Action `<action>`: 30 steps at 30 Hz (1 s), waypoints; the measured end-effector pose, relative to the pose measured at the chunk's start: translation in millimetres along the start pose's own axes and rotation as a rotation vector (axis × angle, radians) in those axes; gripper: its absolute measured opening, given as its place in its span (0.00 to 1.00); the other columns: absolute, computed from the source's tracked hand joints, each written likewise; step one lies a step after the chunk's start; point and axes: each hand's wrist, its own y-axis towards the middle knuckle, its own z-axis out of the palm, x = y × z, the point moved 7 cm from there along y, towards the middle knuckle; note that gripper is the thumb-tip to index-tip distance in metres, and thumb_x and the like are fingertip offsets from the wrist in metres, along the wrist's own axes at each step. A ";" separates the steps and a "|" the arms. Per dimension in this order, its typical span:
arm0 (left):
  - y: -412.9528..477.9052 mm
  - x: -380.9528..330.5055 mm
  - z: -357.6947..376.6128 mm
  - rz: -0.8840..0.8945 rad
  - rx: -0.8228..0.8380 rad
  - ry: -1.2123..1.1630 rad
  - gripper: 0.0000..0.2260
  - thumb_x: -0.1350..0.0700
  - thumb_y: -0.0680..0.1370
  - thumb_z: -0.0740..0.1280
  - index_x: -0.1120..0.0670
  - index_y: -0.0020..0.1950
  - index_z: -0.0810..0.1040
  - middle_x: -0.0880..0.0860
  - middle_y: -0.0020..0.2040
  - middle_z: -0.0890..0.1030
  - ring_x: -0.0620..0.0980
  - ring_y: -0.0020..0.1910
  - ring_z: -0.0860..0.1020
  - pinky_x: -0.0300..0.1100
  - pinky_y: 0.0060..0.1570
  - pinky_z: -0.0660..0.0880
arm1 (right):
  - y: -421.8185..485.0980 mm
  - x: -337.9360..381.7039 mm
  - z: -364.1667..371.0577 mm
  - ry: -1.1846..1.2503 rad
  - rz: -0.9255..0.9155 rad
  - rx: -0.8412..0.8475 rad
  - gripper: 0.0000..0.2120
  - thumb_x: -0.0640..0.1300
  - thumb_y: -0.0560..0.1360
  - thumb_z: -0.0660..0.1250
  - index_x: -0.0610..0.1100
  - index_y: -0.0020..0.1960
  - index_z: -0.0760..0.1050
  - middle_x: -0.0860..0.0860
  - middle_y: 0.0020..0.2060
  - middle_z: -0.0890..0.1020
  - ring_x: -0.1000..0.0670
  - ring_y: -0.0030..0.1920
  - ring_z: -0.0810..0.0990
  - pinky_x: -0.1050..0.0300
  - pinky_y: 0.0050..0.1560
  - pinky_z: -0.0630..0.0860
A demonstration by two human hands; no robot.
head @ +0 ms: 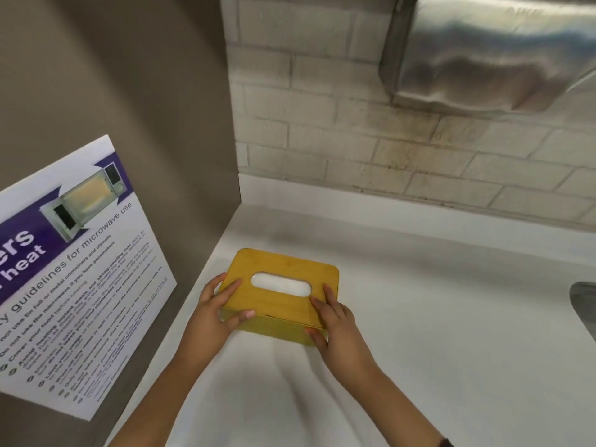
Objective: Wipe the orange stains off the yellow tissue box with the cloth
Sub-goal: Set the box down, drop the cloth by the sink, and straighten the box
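Both hands are on the yellow tissue box point(290, 266), which sits on the white bench point(435, 317) directly between them. The left hand point(213, 314) grips the box's left end, with fingers laid over the lid and the thumb curled against the front wall. The right hand point(338, 324) grips the right end in the same way, fingers beside the oval slot and thumb low on the front. The box is flat on the bench, or nearly so. No cloth shows anywhere, neither in the hands nor on the bench around them, and the lid facing the camera has no orange stains that can be made out. The front wall is partly hidden by the thumbs, and the other sides cannot be seen. Judging by this, no wiping is under way now. The hands look to be placing or turning the box, and whether the cleaning is finished or not yet begun cannot be told. Beyond the left hand a microwave guidelines poster point(80, 269) hangs on a brown panel. Far up past the right hand is a steel dispenser point(483, 50) on the tiled wall, and a sink edge point(583, 304) lies well out to the right.
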 end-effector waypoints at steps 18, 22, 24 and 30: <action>169.2 -14.3 41.3 -0.078 0.038 0.144 0.27 0.45 0.71 0.72 0.45 0.68 0.70 0.49 0.76 0.59 0.50 0.72 0.64 0.59 0.67 0.64 | 160.8 -42.8 -47.0 -0.130 0.077 0.106 0.25 0.49 0.79 0.60 0.49 0.74 0.57 0.50 0.77 0.50 0.46 0.70 0.67 0.44 0.73 0.50; 183.3 -13.4 44.1 -0.128 0.053 0.198 0.28 0.43 0.71 0.70 0.43 0.69 0.68 0.45 0.76 0.58 0.47 0.72 0.64 0.59 0.67 0.63 | 175.4 -48.3 -48.4 -0.110 0.085 0.096 0.25 0.49 0.79 0.61 0.49 0.73 0.57 0.51 0.77 0.50 0.46 0.71 0.66 0.43 0.73 0.50; 187.3 -14.8 44.9 -0.141 0.065 0.243 0.28 0.41 0.72 0.69 0.42 0.70 0.65 0.44 0.76 0.57 0.46 0.73 0.62 0.59 0.67 0.63 | 182.1 -50.0 -48.7 -0.106 0.081 0.091 0.26 0.49 0.79 0.61 0.48 0.74 0.57 0.51 0.77 0.49 0.47 0.71 0.66 0.42 0.73 0.50; 190.7 -24.2 43.3 -0.173 0.173 0.515 0.29 0.36 0.74 0.60 0.40 0.73 0.58 0.43 0.78 0.50 0.51 0.72 0.63 0.58 0.69 0.58 | 185.0 -55.0 -49.8 -0.205 0.106 0.142 0.29 0.55 0.78 0.59 0.52 0.75 0.53 0.55 0.77 0.46 0.45 0.69 0.68 0.35 0.72 0.49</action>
